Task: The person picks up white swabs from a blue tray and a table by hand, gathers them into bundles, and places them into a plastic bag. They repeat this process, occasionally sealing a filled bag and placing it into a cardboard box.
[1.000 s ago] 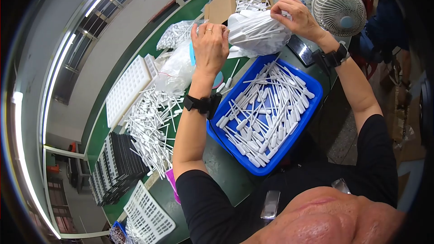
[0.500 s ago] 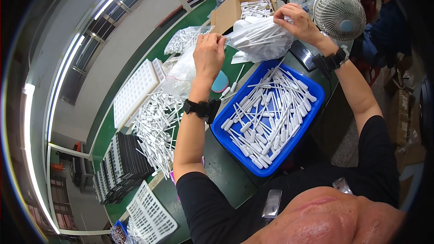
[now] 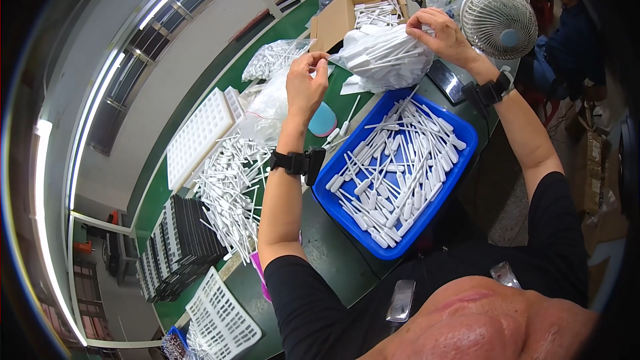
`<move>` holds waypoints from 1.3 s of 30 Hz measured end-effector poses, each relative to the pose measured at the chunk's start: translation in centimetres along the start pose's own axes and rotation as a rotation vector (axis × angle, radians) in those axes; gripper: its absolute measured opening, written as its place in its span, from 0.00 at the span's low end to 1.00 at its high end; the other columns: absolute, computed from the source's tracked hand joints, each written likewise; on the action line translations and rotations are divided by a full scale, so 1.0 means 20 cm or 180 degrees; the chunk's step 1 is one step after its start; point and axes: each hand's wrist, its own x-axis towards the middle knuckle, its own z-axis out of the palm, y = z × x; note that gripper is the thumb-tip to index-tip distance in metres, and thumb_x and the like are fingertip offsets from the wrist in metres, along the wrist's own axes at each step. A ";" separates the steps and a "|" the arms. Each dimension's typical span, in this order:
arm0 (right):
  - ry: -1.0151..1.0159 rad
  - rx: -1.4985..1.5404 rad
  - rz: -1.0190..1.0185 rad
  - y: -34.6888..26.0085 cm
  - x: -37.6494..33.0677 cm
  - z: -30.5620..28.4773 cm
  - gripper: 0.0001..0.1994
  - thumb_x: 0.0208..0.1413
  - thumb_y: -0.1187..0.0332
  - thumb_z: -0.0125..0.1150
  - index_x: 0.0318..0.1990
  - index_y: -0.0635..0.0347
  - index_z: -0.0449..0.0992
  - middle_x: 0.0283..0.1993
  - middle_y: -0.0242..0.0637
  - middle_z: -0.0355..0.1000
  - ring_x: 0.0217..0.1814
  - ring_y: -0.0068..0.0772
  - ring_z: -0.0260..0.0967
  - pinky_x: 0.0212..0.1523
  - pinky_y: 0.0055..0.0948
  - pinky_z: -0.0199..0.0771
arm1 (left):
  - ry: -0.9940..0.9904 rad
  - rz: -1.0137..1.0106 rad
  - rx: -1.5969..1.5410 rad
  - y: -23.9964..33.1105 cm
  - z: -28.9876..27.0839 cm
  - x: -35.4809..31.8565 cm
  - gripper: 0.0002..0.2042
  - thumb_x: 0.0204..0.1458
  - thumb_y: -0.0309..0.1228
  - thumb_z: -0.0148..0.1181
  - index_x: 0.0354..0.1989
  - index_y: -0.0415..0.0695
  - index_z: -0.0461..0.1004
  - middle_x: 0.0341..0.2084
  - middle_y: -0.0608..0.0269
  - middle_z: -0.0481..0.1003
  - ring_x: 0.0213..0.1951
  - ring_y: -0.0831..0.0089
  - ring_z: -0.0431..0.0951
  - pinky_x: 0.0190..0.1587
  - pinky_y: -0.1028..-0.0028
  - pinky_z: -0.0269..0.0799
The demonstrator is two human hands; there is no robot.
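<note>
A clear plastic bag [image 3: 387, 59] full of white sticks hangs between my hands, above the far end of a blue tray. My right hand [image 3: 443, 37] pinches its upper right edge. At its left corner, the thumb and fingertips of my left hand [image 3: 307, 87] are closed on the thin plastic. The blue tray [image 3: 469, 153] holds many loose white plastic sticks [image 3: 393, 180], each with a long thin stem and a thicker, dropper-like end. Just beyond the bag stands an open cardboard box [image 3: 333, 20] with more such sticks.
Left of the tray lies a heap of white sticks [image 3: 230, 187], near a white holed rack [image 3: 197, 137], stacked black trays [image 3: 180, 243] and a white basket [image 3: 223, 317]. Another filled bag [image 3: 273, 59] lies behind. A fan [image 3: 500, 21] and phone [image 3: 447, 82] are at right; a person sits beyond.
My left hand has shifted down slightly and its fingers look looser at the bag's corner. The right hand has barely moved. The bag's surface looks more crumpled.
</note>
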 end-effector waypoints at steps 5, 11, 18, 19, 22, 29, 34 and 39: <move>-0.0036 0.0006 0.0049 -0.01 0.00 0.00 0.07 0.57 0.66 0.59 0.34 0.60 0.73 0.31 0.35 0.71 0.36 0.36 0.69 0.50 0.32 0.65 | 0.0200 0.0334 0.0201 0.00 0.03 -0.03 0.07 0.54 0.29 0.60 0.37 0.39 0.79 0.32 0.56 0.78 0.36 0.69 0.77 0.40 0.73 0.72; -0.0143 0.0018 0.0093 -0.02 0.00 -0.02 0.08 0.57 0.67 0.60 0.34 0.63 0.73 0.33 0.38 0.71 0.39 0.36 0.69 0.51 0.31 0.65 | 0.0481 0.0797 0.0817 0.02 0.05 -0.03 0.05 0.51 0.29 0.62 0.32 0.41 0.79 0.31 0.56 0.78 0.39 0.60 0.75 0.44 0.66 0.70; -0.0083 -0.0200 -0.0045 -0.04 0.01 -0.01 0.08 0.57 0.66 0.60 0.35 0.62 0.74 0.33 0.38 0.72 0.40 0.36 0.69 0.53 0.32 0.64 | 0.0472 0.1426 0.0959 0.10 0.11 0.05 0.05 0.49 0.30 0.63 0.32 0.43 0.78 0.30 0.58 0.77 0.38 0.59 0.74 0.46 0.63 0.68; -0.0063 -0.0275 -0.0140 -0.05 0.02 0.00 0.07 0.56 0.66 0.60 0.35 0.61 0.75 0.34 0.37 0.72 0.40 0.37 0.69 0.54 0.33 0.64 | 0.0384 0.1538 0.0946 0.10 0.13 0.06 0.05 0.49 0.29 0.64 0.32 0.43 0.78 0.30 0.58 0.77 0.38 0.59 0.74 0.46 0.63 0.67; -0.0041 -0.0494 -0.0366 -0.10 0.07 0.04 0.07 0.55 0.65 0.60 0.35 0.58 0.76 0.34 0.37 0.73 0.41 0.37 0.71 0.54 0.35 0.63 | 0.0314 0.1647 0.0871 0.14 0.19 0.08 0.05 0.48 0.29 0.64 0.32 0.42 0.78 0.31 0.58 0.77 0.38 0.59 0.74 0.46 0.63 0.67; -0.0204 -0.0619 -0.0430 -0.21 0.13 0.22 0.05 0.51 0.64 0.62 0.28 0.53 0.75 0.30 0.33 0.71 0.41 0.34 0.71 0.58 0.41 0.61 | 0.0416 0.1422 0.0978 0.15 0.22 0.03 0.03 0.51 0.28 0.62 0.31 0.42 0.77 0.29 0.58 0.75 0.38 0.59 0.73 0.45 0.63 0.66; 0.0087 -0.0629 -0.0391 -0.14 0.03 0.06 0.05 0.52 0.66 0.61 0.29 0.54 0.74 0.30 0.32 0.70 0.41 0.31 0.71 0.64 0.43 0.57 | 0.0412 0.1282 0.1097 0.16 0.23 0.04 0.05 0.54 0.29 0.60 0.32 0.40 0.76 0.29 0.57 0.75 0.38 0.58 0.73 0.45 0.63 0.66; 0.0247 -0.0904 -0.0298 -0.04 -0.07 -0.10 0.03 0.53 0.70 0.60 0.31 0.57 0.73 0.30 0.32 0.69 0.41 0.31 0.70 0.67 0.43 0.54 | 0.0458 0.1267 0.0979 0.14 0.22 0.05 0.04 0.54 0.29 0.60 0.31 0.42 0.75 0.30 0.60 0.74 0.38 0.60 0.72 0.46 0.64 0.63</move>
